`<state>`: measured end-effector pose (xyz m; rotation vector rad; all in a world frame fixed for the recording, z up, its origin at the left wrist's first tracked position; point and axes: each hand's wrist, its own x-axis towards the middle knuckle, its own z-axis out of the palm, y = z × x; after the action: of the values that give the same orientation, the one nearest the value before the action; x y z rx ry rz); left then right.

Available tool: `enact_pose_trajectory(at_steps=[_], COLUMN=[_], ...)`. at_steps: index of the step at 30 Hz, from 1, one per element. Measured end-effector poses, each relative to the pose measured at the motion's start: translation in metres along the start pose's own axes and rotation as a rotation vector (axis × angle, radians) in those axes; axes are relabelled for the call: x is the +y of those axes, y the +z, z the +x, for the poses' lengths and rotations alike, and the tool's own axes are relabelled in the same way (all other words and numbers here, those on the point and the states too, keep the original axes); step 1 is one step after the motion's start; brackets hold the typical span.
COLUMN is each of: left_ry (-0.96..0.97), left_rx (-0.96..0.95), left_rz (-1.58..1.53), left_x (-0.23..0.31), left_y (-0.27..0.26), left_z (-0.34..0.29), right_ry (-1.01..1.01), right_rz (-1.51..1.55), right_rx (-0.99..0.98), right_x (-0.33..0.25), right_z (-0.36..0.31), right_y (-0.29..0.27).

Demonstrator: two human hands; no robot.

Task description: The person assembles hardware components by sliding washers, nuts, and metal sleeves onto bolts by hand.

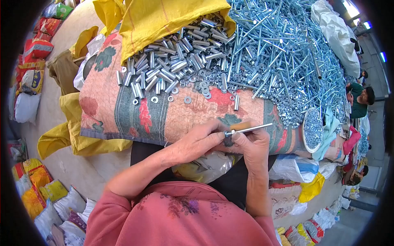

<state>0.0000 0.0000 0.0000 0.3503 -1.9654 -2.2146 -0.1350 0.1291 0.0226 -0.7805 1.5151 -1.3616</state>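
Over the near edge of the patterned cloth, both of my hands meet at a long silver bolt (254, 128). My right hand (253, 144) is closed around it, with the thumb against the shank and the free end sticking out to the right. At its left end, the thumb and fingers of my left hand (202, 141) pinch the bolt beside a small nut-like piece (232, 131). My fingers partly hide that end, so I cannot make out every part on it. Beyond my hands lie loose flat washers (187, 99) and a heap of short metal sleeves (176, 65).
A large pile of long bolts (283, 45) covers the far right, with many nuts (289, 108) along its near side. An oval tub (312, 129) of small hardware stands at right. A yellow sack (172, 24) overlaps the sleeves. Filled bags line the left floor; other people sit far right.
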Motion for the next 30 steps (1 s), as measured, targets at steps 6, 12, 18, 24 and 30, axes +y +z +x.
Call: enact_pose_trajectory(at_steps=[6, 12, 18, 24, 30], left_ry=[-0.150, -0.146, -0.190, -0.225, -0.209], left_rx=[-0.008, -0.067, -0.032, -0.098, -0.087], left_rz=[-0.335, -0.273, -0.505, -0.474, -0.482], left_x=[0.006, 0.007, -0.005, -0.006, -0.004], left_y=[0.011, -0.005, -0.011, -0.006, 0.000], left_z=[0.000, -0.001, -0.002, -0.003, -0.002], right_ry=[-0.104, -0.272, -0.112, -0.078, 0.099], right_rz=[0.297, 0.115, 0.076, 0.041, 0.052], right_rx=[0.232, 0.268, 0.306, 0.165, 0.044], right_x=[-0.011, -0.001, -0.008, 0.001, -0.013], right_z=[0.000, 0.004, 0.005, 0.008, 0.007], right_y=[0.015, 0.005, 0.002, -0.012, -0.016])
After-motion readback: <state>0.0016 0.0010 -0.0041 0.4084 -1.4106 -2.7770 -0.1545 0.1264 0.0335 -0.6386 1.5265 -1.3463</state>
